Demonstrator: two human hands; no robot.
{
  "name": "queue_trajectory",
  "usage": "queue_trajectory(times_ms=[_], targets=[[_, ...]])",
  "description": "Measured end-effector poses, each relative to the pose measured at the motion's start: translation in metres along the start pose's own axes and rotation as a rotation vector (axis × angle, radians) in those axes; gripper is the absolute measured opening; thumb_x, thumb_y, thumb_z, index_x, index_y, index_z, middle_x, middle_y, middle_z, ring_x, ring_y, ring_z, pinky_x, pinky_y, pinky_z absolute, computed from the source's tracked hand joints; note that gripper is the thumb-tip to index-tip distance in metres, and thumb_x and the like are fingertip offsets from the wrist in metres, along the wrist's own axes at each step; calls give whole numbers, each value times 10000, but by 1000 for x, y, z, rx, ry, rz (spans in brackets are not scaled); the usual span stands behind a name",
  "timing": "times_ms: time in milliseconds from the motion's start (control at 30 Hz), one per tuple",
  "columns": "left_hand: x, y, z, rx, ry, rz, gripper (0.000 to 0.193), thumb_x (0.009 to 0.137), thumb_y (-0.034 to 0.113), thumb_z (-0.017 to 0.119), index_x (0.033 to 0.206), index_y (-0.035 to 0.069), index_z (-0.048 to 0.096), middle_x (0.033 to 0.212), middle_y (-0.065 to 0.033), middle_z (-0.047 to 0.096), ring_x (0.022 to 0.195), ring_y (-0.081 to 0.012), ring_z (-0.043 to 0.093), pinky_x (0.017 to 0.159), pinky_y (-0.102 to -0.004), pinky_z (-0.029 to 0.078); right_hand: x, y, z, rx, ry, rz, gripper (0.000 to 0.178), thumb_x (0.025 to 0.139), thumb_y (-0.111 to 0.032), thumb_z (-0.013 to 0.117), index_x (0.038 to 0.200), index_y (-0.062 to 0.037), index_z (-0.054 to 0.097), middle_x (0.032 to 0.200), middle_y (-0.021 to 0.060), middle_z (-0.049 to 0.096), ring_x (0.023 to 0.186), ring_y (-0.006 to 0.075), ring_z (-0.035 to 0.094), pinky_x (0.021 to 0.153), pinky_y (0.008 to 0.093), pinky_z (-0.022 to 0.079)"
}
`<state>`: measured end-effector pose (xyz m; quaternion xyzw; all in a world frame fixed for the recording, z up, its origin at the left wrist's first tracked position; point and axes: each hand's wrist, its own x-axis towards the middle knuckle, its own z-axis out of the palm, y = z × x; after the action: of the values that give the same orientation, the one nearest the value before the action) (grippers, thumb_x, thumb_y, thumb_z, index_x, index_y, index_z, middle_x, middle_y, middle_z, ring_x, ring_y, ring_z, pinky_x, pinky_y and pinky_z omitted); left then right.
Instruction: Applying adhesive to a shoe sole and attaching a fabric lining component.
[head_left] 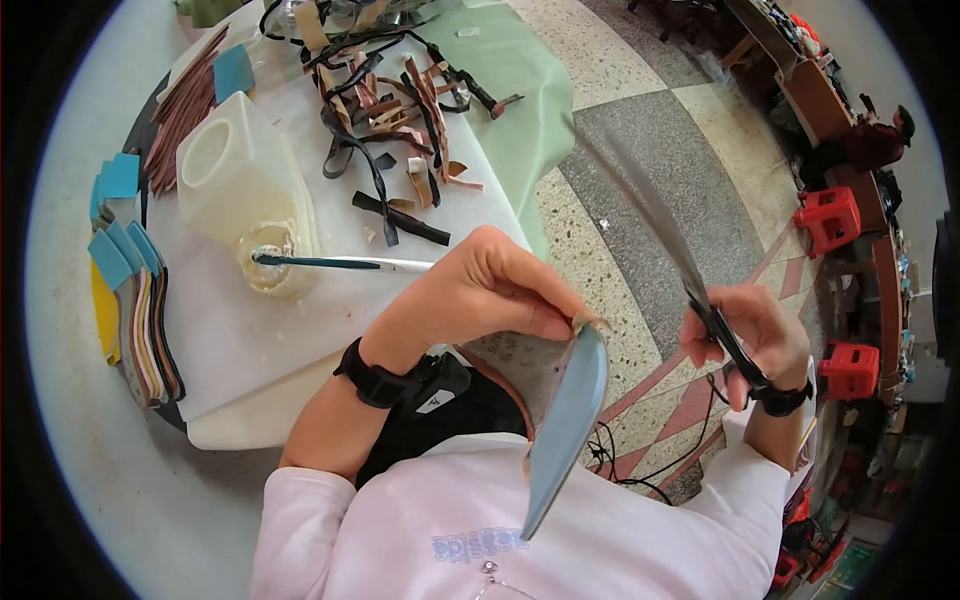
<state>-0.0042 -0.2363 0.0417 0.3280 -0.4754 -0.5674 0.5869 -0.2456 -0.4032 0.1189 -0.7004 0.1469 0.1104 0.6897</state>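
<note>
Left hand: the left hand (490, 290) was pinched shut on the upper end of a blue-grey insole (568, 425), thumb and fingers clamped at its tip so the piece hung edge-on over the lap.
Right hand: the right hand (745, 335) was closed around the dark handles of long scissors (670, 245), blades angled up and away from the body, seemingly kept clear of the piece.
Insole: a long, leaf-shaped sheet, pale blue-grey on the face that showed, tapering to a point at the lower end; a tan edge showed at the pinch. It hung in front of the white sweater, between the two hands, off the table.
Hold: gripping one end probably left the long edge free for the blades.
Table: a white sheet (250, 330) covered the table at the left, probably to guard it from glue.
Pot: a pale tub (272, 262) stood on the sheet with a brush (340, 262) resting in it, handle pointing toward the left hand, within reach.
Jug: a white plastic jug (240, 170) stood just behind the tub.
Stock: stacked insoles (135, 300) in blue, yellow and brown lay fanned at the table's left edge.
Scraps: dark and tan strips (395, 110) lay heaped at the far side.
</note>
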Motion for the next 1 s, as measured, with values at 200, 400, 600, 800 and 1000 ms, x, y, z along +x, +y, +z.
queue_trajectory(times_ms=[200,400,600,800,1000], targets=[[-2,7,-6,38,-50,-29,200,693,-108,646,878,-44,686,785,-119,679,716,-140,646,665,-219,503,-23,9,-28,-263,-310,-77,900,507,-545,815,1068,75,485,901,102,539,783,193,534,680,301,442],[0,2,-5,14,-96,-79,216,710,-97,665,913,-24,689,845,-90,689,761,-88,629,716,-201,495,-40,11,-20,-561,-276,-200,863,471,-604,803,911,58,468,756,109,390,628,248,400,560,344,354],[4,0,8,103,-75,-166,221,695,-82,675,909,-30,689,797,-94,689,706,-74,617,657,-187,474,-47,3,-19,-566,-282,-49,794,463,-519,854,909,30,494,737,78,416,623,231,429,556,313,370],[5,5,14,177,-85,-246,234,682,-81,691,912,-37,687,786,-98,691,674,-53,602,628,-168,464,-54,-12,-19,-663,-270,26,707,468,-446,873,896,2,532,722,64,449,615,218,468,547,308,381],[3,11,21,249,-143,-392,185,716,-68,674,901,-56,677,808,-97,686,711,-76,616,659,-194,487,-55,-4,-27,-724,-311,18,651,498,-397,871,893,6,549,701,49,461,606,204,474,537,301,385]])
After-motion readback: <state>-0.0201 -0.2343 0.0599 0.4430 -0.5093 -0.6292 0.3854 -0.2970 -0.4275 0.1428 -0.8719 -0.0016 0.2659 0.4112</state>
